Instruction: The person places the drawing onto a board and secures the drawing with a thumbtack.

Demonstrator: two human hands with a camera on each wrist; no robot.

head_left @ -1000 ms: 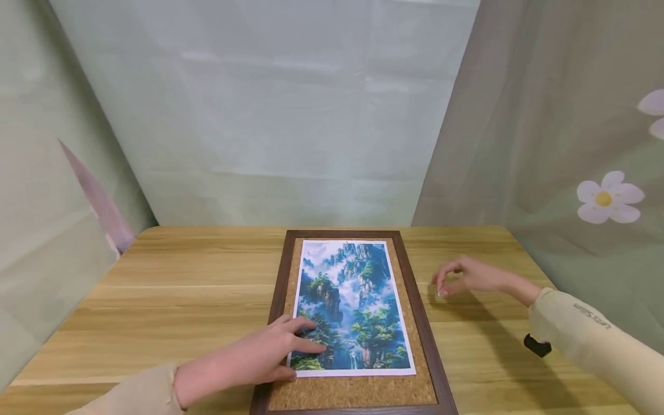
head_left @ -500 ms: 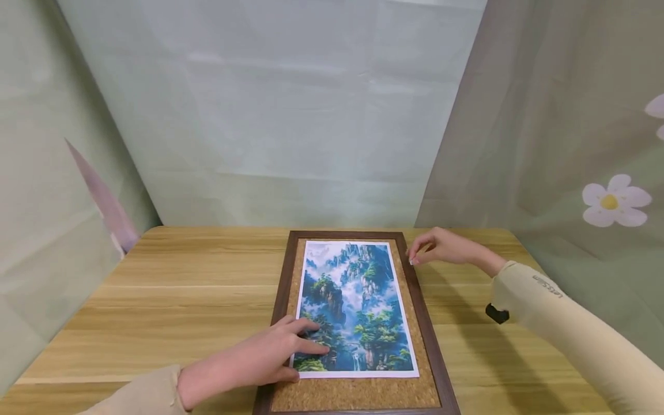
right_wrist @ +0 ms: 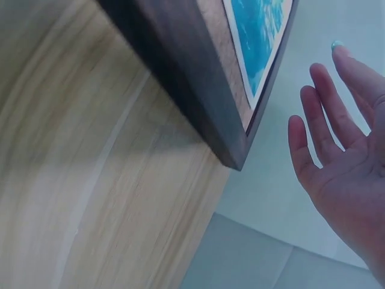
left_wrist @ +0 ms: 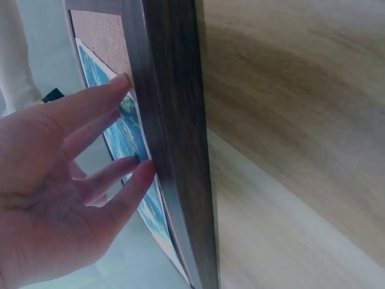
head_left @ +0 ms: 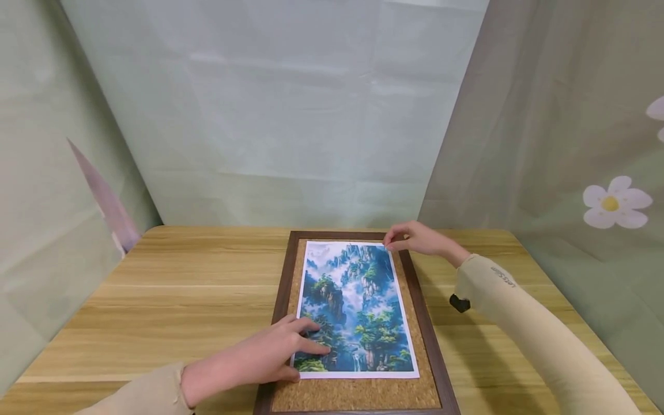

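Observation:
A cork board in a dark wooden frame (head_left: 280, 294) lies on the wooden table (head_left: 181, 288), and a mountain landscape print (head_left: 358, 300) lies on the cork. My left hand (head_left: 290, 346) lies flat on the print's lower left part, its straight fingers pressing the paper beside the frame (left_wrist: 174, 120). My right hand (head_left: 410, 237) is at the print's upper right corner, thumb and forefinger drawn together over it. Whether they pinch anything is hidden. In the right wrist view the other fingers (right_wrist: 325, 108) are straight, next to the frame's corner (right_wrist: 231, 150).
Pale green cloth hangs behind and at both sides of the table, with a flower print (head_left: 609, 202) on the right. A small black device (head_left: 459, 302) sits under my right sleeve. Bare tabletop lies left and right of the board.
My right hand has moved from the table right of the board, up and leftward, to the print's upper right corner. My left hand has stayed pressed on the print.

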